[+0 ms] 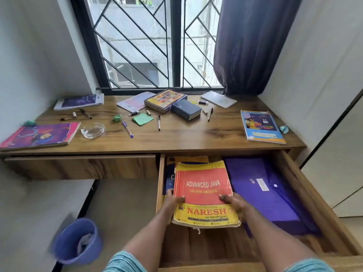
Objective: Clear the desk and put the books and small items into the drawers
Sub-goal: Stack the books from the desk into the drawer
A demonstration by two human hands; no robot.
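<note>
Left hand (173, 201): arm stretched forward, thumb on the cover, fingers curled under the book's (204, 191) left edge.
Right hand (233, 203): mirrors it, gripping the right edge.
Place: the book is in the open right drawer (306, 193), over another book (169, 179), beside a purple folder (259, 189).
Axis: long side runs front to back, cover up, spine left, title facing the person.
Count: seven books (262, 126) and four pens (159, 122) on the desk (176, 138); left drawer (80, 165) closed.

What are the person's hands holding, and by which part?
Both grip the Advanced Java book near its lower end: the left hand on its left edge, the right hand on its right edge, thumbs on the cover.
</note>
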